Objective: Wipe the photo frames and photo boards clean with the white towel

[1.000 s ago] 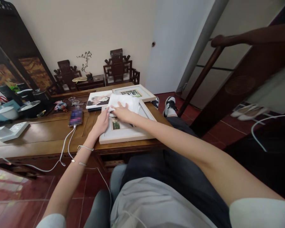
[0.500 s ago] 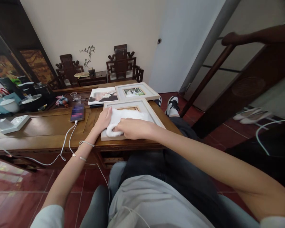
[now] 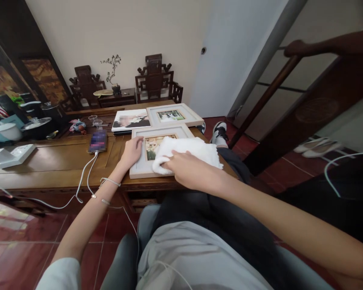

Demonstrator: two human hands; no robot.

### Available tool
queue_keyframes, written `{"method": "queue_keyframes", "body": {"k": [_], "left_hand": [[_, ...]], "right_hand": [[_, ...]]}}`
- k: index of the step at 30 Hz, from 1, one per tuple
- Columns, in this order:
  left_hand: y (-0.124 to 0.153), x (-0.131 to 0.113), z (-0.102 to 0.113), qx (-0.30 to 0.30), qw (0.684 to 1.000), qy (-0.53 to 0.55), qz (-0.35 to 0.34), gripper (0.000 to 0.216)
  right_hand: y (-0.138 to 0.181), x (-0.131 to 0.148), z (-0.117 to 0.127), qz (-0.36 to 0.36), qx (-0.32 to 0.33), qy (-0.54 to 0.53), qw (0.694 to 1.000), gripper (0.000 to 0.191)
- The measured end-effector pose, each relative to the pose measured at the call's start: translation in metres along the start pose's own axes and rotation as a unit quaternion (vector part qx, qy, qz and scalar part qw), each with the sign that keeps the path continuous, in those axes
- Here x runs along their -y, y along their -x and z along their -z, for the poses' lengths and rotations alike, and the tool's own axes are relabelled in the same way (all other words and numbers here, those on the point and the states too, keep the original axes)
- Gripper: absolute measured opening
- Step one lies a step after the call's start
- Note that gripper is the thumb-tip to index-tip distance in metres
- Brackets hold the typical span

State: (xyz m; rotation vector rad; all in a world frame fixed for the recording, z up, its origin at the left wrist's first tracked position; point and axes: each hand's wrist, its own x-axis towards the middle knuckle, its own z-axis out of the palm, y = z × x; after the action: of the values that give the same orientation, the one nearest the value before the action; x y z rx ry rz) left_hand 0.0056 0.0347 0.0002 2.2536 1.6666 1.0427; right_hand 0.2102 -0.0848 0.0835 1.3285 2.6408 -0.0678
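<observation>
A white picture frame (image 3: 139,171) with a photo in it lies flat at the near edge of a dark wooden table (image 3: 48,165). My left hand (image 3: 132,151) rests on the frame's left border, fingers laid over its edge. My right hand (image 3: 184,169) presses a fluffy white cloth (image 3: 193,149) onto the frame's right side, its fingers curled on the cloth. The cloth hides the frame's right border and part of the photo.
Behind it lie a second white frame (image 3: 172,115) and a flat photo print (image 3: 130,120). A phone (image 3: 98,141) with a white cable lies left of the frames. A white power strip (image 3: 15,156), pots and small items fill the table's left. Carved chairs stand at the back wall.
My right hand has dragged the cloth from the frame's far end toward me, then to the right, uncovering the photo. My left hand stays on the frame's left edge.
</observation>
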Motion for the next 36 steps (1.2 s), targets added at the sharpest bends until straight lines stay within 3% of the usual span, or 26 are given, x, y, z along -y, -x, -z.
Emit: {"method": "queue_keyframes", "body": {"k": [5, 7, 15, 18, 21, 23, 27, 36], "left_hand": [[-0.001, 0.004, -0.001, -0.007, 0.999, 0.045, 0.008, 0.038], [-0.001, 0.005, -0.001, -0.007, 0.999, 0.050, -0.001, 0.040], [-0.001, 0.005, 0.000, 0.012, 0.999, -0.014, -0.028, 0.033], [0.001, 0.001, 0.002, 0.004, 1.000, 0.004, -0.009, 0.030], [0.003, -0.002, 0.003, -0.029, 0.999, 0.033, 0.006, 0.036], [0.003, -0.001, 0.002, -0.041, 0.998, 0.043, 0.001, 0.038], [0.000, 0.007, -0.003, -0.043, 0.998, 0.046, -0.015, 0.039], [-0.003, 0.011, -0.001, -0.007, 0.998, 0.008, -0.054, 0.039]], "right_hand": [[-0.017, 0.029, -0.006, 0.121, -0.079, -0.035, 0.989, 0.045], [-0.022, 0.033, -0.010, 0.136, -0.096, -0.034, 0.985, 0.043], [0.010, -0.035, -0.016, 0.068, -0.029, -0.037, 0.997, 0.058], [0.012, -0.040, -0.023, 0.105, -0.057, -0.032, 0.992, 0.064], [-0.004, -0.026, -0.028, 0.175, -0.093, -0.022, 0.980, 0.066], [-0.021, -0.016, -0.027, 0.184, -0.098, -0.011, 0.978, 0.063], [-0.054, -0.012, -0.020, 0.142, -0.099, 0.000, 0.985, 0.058], [-0.107, -0.042, -0.021, 0.088, -0.137, 0.030, 0.986, 0.057]]}}
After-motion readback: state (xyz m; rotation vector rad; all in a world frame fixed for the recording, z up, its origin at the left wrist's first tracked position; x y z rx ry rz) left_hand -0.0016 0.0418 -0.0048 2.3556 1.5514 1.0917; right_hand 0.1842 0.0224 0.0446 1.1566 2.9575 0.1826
